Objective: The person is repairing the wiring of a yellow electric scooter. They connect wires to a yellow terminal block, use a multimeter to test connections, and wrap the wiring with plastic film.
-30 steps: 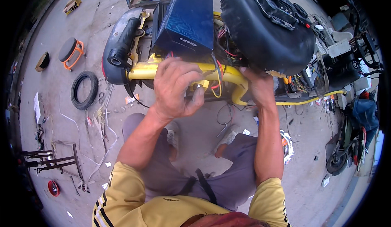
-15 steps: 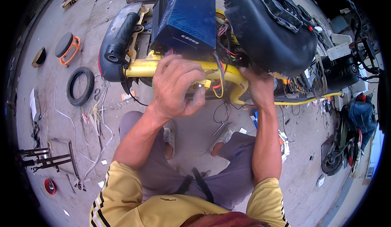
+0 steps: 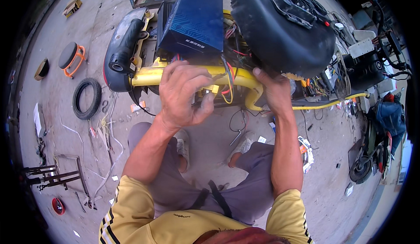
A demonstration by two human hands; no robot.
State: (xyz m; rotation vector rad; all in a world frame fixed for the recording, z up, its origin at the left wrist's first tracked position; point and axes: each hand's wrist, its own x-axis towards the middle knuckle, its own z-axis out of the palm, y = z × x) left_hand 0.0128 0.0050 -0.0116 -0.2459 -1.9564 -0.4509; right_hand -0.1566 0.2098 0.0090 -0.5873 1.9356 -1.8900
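My left hand is curled over the yellow frame tube of a stripped scooter, its thumb beside a small yellow connector or bracket. Red, yellow and black wires dangle just to its right. My right hand is closed at the tube's bend, under the edge of a black seat; its thumb shows, but what its other fingers grip is hidden. A blue box rests on the scooter above my left hand. A black cylindrical part lies at the scooter's left end.
An orange-framed stool, a loose tyre, a metal frame and a red bowl lie on the littered concrete floor at left. Another scooter with a blue cover stands at right. Handlebars are at upper right.
My view has shifted slightly. Both hands stay at the same places on the scooter, with no clear change in their grip.
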